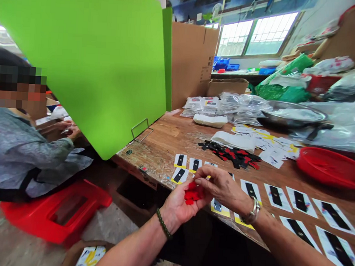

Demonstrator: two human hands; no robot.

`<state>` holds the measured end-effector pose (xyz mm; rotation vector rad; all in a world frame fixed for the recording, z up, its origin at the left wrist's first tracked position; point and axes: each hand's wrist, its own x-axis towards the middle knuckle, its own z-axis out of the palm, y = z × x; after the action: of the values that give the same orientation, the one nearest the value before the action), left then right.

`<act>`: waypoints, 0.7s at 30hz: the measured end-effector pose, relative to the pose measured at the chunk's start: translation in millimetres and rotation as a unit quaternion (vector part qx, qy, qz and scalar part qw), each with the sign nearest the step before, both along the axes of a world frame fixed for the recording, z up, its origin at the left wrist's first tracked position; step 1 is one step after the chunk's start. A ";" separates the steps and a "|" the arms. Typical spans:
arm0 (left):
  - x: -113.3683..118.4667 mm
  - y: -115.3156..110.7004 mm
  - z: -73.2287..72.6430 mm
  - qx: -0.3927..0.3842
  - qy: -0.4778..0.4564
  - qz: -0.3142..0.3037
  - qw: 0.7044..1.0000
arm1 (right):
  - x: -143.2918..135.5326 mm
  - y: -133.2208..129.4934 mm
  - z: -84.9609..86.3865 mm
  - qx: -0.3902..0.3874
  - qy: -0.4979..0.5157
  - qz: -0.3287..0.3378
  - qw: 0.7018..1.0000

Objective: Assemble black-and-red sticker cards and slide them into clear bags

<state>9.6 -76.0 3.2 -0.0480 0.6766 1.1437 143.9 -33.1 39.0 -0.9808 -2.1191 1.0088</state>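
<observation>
My left hand (179,205) is cupped palm up just off the table's front edge, holding a small heap of red pieces (192,193). Above that palm, my right hand (218,187) has thumb and forefinger pinched together at the heap; whatever is between the fingertips is too small to make out. Around both hands, white and yellow cards lie in rows, each with a black strip (250,189) on it. One card (219,207) just below my right hand bears a shiny metallic part. Some cards are partly hidden behind my hands.
A pile of black and red strips (233,155) lies behind the cards. Farther back are bagged packs (224,103), a metal bowl (293,114) and a red basin (328,168). A green panel (109,64) separates me from a seated person (26,148) on the left.
</observation>
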 end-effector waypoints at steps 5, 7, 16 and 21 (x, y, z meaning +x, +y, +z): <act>-2.3 -2.2 1.1 -0.004 0.041 0.004 0.999 | -4.0 9.1 -11.7 -0.130 0.070 0.011 0.989; -3.7 -4.1 0.1 0.002 0.043 0.000 0.999 | -4.4 12.1 -15.0 -0.156 0.081 0.020 0.984; -15.5 -7.9 -3.5 0.078 0.119 0.008 0.990 | -11.0 24.8 -20.3 -0.186 0.019 0.012 0.982; -20.1 -4.2 -3.9 0.091 0.183 0.044 0.978 | -16.0 28.3 -25.4 -0.190 0.021 -0.009 0.981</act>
<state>-10.5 -80.2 -0.7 0.2989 0.8980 1.3102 127.8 -4.8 13.5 -1.1408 -1.9168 1.4475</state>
